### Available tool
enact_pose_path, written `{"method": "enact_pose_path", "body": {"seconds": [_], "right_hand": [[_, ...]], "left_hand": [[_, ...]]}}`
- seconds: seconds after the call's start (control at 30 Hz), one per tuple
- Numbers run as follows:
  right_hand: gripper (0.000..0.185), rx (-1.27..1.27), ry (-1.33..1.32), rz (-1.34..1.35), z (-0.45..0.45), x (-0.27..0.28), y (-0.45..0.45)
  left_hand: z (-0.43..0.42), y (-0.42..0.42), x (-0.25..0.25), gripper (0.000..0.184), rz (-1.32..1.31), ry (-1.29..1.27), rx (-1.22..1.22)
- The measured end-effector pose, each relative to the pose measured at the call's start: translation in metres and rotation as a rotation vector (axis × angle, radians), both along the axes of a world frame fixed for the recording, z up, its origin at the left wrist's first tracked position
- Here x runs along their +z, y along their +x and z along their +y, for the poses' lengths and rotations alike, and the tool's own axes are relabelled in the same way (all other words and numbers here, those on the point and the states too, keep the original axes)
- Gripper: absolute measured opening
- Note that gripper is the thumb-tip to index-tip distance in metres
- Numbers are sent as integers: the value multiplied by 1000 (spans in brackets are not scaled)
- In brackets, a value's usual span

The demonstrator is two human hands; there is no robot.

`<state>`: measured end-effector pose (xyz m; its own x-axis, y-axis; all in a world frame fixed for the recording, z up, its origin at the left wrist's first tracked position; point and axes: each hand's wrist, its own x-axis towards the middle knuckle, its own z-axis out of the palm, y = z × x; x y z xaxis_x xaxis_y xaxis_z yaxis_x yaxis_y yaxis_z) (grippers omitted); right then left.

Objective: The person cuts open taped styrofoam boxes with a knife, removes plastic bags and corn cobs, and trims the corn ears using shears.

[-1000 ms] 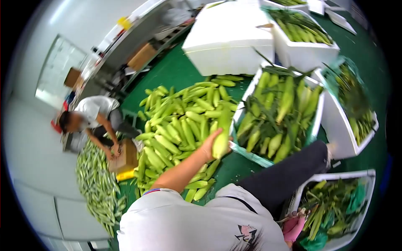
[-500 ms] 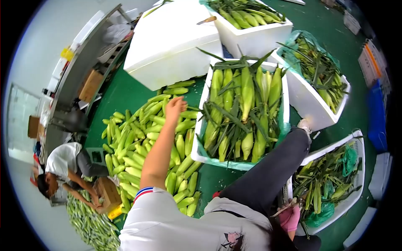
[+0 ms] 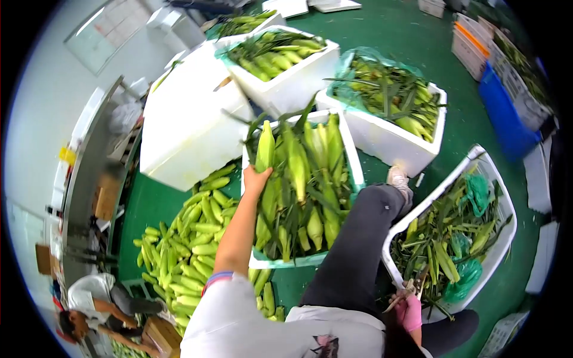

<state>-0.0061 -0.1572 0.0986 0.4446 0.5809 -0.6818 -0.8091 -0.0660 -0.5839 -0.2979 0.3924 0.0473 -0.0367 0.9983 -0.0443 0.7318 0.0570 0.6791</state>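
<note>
My bare left hand is closed around the lower end of a green ear of corn, tip pointing away from me. It is over the left side of a white foam box lined with green plastic and filled with unhusked corn and long leaves. To the left of my arm, a big pile of trimmed corn ears lies on the green floor. My right hand, in a pink glove, is closed beside a white crate of leaves and husks. What it grips is too small and dark to name.
A closed white foam box with a knife on its lid stands ahead left. More corn-filled foam boxes stand ahead. A co-worker bends over a cardboard box at lower left. A blue bin is at right.
My left hand has moved from above the corn pile to the foam box and now holds an ear of corn. The view has shifted. My right hand stays by the crate.
</note>
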Motion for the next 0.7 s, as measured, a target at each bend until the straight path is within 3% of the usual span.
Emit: {"method": "enact_pose_path", "body": {"seconds": [0.03, 0.13, 0.2, 0.27, 0.3, 0.33, 0.4, 0.47, 0.63, 0.67, 0.7], "right_hand": [[45, 33, -132, -192, 8, 9, 0], [65, 210, -30, -560, 15, 32, 9], [78, 327, -60, -733, 25, 61, 24], [81, 336, -47, -1004, 30, 64, 45], [81, 331, -69, -1087, 30, 78, 55], [81, 332, -91, -1171, 29, 90, 66], [81, 303, -212, -1209, 16, 105, 83], [84, 204, -207, -1053, -7, 87, 97], [85, 280, -267, -1050, -54, 54, 115], [79, 247, -315, -1144, -58, 44, 115], [73, 271, -312, -1011, -63, 51, 117]], "left_hand": [[-21, 14, 21, 66, -57, 40, -91], [-117, 79, 114, 69, -70, 178, -474], [-181, 131, 150, 72, -134, 262, -700], [-240, 178, 180, 74, 166, 391, -917], [-266, 196, 187, 80, 221, 300, -986], [-290, 213, 192, 76, 245, 292, -1068], [-325, 236, 181, 73, 173, 356, -1136], [-345, 251, 183, 74, 219, 436, -1233], [-374, 278, 180, 76, 355, 530, -1405], [-379, 280, 180, 76, 374, 537, -1435], [-380, 284, 179, 78, 396, 568, -1457]]}}
